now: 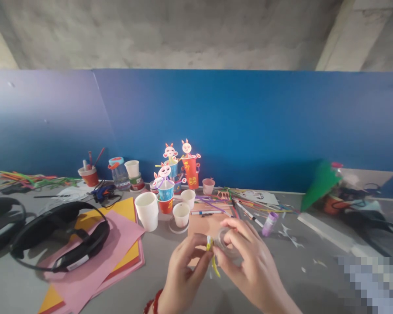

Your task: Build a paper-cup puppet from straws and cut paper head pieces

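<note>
My left hand (pixel 185 272) pinches a thin yellow strip (pixel 215 266) with a white piece at its upper end. It looks like a pipe cleaner, and its tail hangs down between my hands. My right hand (pixel 253 264) is curled around a roll of clear tape (pixel 222 236), its fingers close to the strip. Whether tape is stuck on the strip I cannot tell. Under and beyond my hands lies a light brown sheet (pixel 199 223). A small white paper cup (pixel 181 214) stands on a round lid just behind my left hand.
Pink paper (pixel 118 248) and headsets (pixel 60 237) lie at the left. Rabbit-faced figures (pixel 165 171) top blue and red paper cups (pixel 190 173) at the back. A larger white cup (pixel 146 211) stands before them. A purple glue stick (pixel 270 223) and paper scraps (pixel 291 235) are at the right.
</note>
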Available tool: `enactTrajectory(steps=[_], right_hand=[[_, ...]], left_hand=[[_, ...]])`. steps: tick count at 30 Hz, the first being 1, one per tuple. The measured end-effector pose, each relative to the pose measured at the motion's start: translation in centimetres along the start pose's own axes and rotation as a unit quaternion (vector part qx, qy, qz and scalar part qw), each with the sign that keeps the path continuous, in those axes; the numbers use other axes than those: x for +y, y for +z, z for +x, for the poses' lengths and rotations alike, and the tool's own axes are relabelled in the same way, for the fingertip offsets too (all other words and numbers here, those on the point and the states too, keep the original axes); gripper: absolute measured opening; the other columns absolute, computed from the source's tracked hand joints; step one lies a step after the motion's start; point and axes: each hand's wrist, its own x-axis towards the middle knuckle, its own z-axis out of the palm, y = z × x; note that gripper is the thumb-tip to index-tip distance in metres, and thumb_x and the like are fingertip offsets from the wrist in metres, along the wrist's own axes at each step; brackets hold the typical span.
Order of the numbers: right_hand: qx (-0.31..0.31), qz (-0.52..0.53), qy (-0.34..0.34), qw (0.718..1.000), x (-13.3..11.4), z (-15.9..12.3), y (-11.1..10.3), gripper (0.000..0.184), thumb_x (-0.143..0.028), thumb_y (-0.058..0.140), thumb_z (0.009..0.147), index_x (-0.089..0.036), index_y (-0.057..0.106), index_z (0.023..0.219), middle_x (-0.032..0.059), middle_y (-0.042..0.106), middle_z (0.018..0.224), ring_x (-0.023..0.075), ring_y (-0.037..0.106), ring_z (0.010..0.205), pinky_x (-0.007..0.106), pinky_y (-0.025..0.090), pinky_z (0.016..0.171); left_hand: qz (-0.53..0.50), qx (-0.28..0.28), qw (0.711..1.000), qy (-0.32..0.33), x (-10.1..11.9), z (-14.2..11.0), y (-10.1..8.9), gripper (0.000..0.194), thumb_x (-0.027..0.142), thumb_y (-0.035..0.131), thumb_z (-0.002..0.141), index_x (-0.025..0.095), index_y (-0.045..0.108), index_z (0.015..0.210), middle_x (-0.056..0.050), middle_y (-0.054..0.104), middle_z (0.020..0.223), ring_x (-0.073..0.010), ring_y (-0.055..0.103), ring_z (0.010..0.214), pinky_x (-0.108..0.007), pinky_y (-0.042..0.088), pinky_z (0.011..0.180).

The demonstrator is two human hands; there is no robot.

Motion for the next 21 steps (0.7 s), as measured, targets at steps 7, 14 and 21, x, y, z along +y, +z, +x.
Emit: enactTrajectory(steps=[7, 14, 21], right_hand=[[-0.024, -0.006, -0.017, 1.0, 0.1, 0.28, -0.58, 0.014, -0.024, 0.06, 0.087, -0.022, 0.051, 0.077, 0.0098, 0.061, 0.104, 0.0264, 0.061, 0.1, 0.036, 0.053, 0.076], [-0.022, 0.001, -0.02, 1.0, 0.2, 0.61, -0.4, 0.018, -0.025, 0.061, 0.086, -0.021, 0.05, 0.073, 0.0068, 0.061, 0.094, 0.0227, 0.061, 0.088, 0.034, 0.051, 0.072], [-0.027, -0.003, -0.023, 0.999, 0.06, 0.53, -0.7, 0.017, -0.026, 0.062, 0.087, -0.021, 0.051, 0.075, 0.0068, 0.06, 0.092, 0.0228, 0.06, 0.086, 0.034, 0.049, 0.071]], left_hand=[[-0.039, 0.002, 0.998, -0.039, 0.42, 0.1, 0.22, 0.013, 0.023, 0.056, 0.093, 0.022, 0.069, 0.095, -0.003, 0.069, 0.087, -0.0169, 0.065, 0.078, -0.021, 0.052, 0.067], [-0.101, -0.02, 0.992, -0.072, 0.62, 0.01, 0.15, 0.018, 0.029, 0.055, 0.095, 0.018, 0.066, 0.086, -0.003, 0.066, 0.079, -0.0156, 0.061, 0.073, -0.023, 0.048, 0.068], [-0.092, -0.007, 0.993, -0.074, 0.09, 0.22, 0.01, 0.016, 0.031, 0.058, 0.093, 0.018, 0.065, 0.09, -0.003, 0.066, 0.081, -0.0159, 0.061, 0.073, -0.023, 0.047, 0.067]])
